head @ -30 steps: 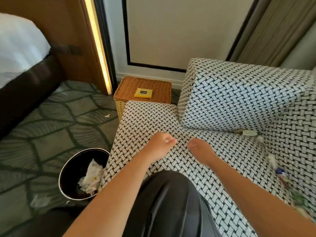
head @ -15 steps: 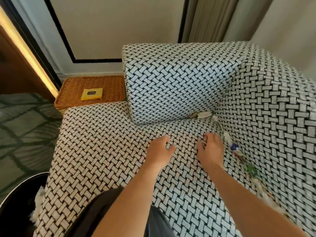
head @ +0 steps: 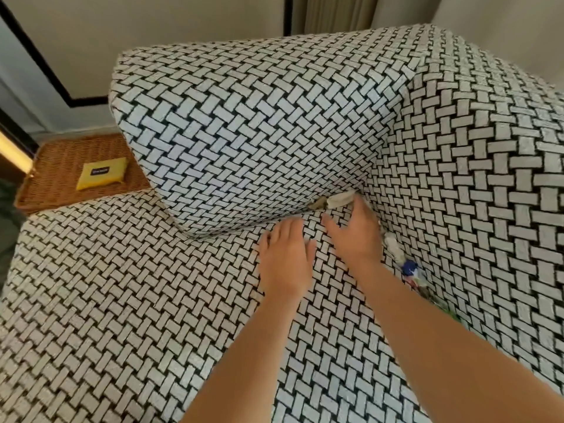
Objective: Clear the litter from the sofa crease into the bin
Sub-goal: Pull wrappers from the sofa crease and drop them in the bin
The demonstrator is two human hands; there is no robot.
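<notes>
A black-and-white woven sofa [head: 122, 285] fills the view. Litter lies along its crease: a pale crumpled scrap [head: 337, 200] under the cushion corner, white bits [head: 392, 244] and a blue-and-coloured wrapper [head: 410, 270] further down the right seam. My right hand [head: 355, 236] is spread open over the seat, its fingertips reaching up to the pale scrap. My left hand [head: 285, 257] lies flat and open on the seat beside it, holding nothing. The bin is out of view.
A large patterned cushion [head: 259, 132] leans on the sofa's back corner above the crease. A wicker box [head: 61, 178] with a yellow packet [head: 102, 177] on top stands at the left, beyond the seat edge. Wall and curtain rise behind.
My view has swung right and closer to the sofa corner; the bin has left the frame. Both hands have moved forward toward the crease, the right one now reaching the pale scrap.
</notes>
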